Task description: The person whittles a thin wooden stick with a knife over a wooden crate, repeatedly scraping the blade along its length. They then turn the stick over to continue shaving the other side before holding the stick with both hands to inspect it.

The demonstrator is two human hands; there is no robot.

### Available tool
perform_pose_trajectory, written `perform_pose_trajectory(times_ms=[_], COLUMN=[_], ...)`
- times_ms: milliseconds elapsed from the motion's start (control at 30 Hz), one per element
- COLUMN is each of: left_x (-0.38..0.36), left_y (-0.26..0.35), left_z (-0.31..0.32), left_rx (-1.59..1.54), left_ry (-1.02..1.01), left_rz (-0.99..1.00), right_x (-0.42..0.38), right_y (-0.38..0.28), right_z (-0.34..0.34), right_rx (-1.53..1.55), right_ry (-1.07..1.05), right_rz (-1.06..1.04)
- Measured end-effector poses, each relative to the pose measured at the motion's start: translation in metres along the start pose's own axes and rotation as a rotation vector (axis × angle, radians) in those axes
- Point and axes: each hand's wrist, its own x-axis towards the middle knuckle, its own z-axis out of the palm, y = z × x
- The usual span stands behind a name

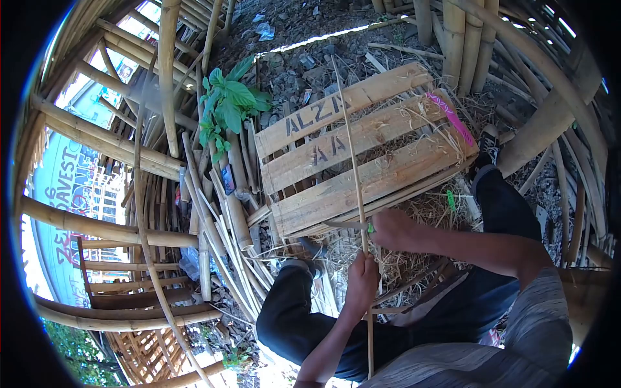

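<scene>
A: First, the hands. Holding what?

B: Left hand closed around the bamboo strip; right hand in a fist about the knife. Blade set crosswise at the strip, just beyond the left hand (actual bite into the fibre: cannot tell).

A: And the strip, running where?

B: Out over the wooden crate, back through the left fist, then down over the dark trousers.

A: Main risk?

B: In judgement, a skid of the edge into the left fingers, caused by a knot or sudden give. Also possible: splinters, from bare skin on raw fibre.

A: Materials, for the record?

B: Strip slender, pale, slightly bowed. Crate built of flat, rough-looking slats, gapped, stencilled in dark letters, with a pink strip of marking near one end. Shavings thin, curled, straw-coloured, heaped loosely beside the crate; perhaps slippery underfoot.
</scene>
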Motion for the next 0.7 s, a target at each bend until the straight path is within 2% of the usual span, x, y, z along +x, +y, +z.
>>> perform_pose_trajectory(times_ms=[67,167,267,300,367,433,500,533,567,633,667,700], left_x=[0.002,-0.005,-0.002,0.004,0.001,-0.008,-0.004,0.001,0.003,-0.001,-0.002,-0.003], left_y=[-0.002,-0.004,0.0,-0.002,-0.01,-0.003,-0.003,-0.002,-0.001,-0.002,-0.001,-0.001], left_z=[-0.001,-0.001,-0.002,-0.006,-0.004,0.0,-0.001,-0.004,-0.006,-0.003,-0.001,0.0], left_rx=[0.025,0.045,-0.185,-0.247,-0.072,-0.037,-0.036,-0.14,-0.24,-0.223,-0.203,-0.182], left_ry=[-0.001,-0.011,-0.061,-0.063,-0.018,-0.021,-0.016,-0.043,-0.069,-0.053,-0.043,-0.036], left_rz=[0.02,0.004,-0.042,-0.082,0.0,-0.005,0.0,-0.036,-0.073,-0.07,-0.06,-0.051], right_x=[-0.003,0.008,0.005,-0.004,-0.005,0.012,0.008,0.006,0.004,0.001,0.009,0.012], right_y=[-0.002,0.009,0.013,-0.001,-0.003,0.015,0.012,0.012,0.011,0.004,0.011,0.013], right_z=[0.004,0.001,-0.009,0.003,0.006,-0.01,-0.002,0.0,0.0,0.008,-0.001,-0.006], right_rx=[0.046,0.05,0.064,0.094,0.133,0.187,0.204,0.21,0.202,0.087,0.147,0.149], right_ry=[-0.019,-0.024,-0.005,-0.038,-0.077,-0.073,-0.025,0.02,0.019,-0.073,-0.002,0.002], right_rz=[-0.018,0.074,0.117,0.042,-0.04,0.206,0.176,0.14,0.14,-0.003,0.102,0.102])
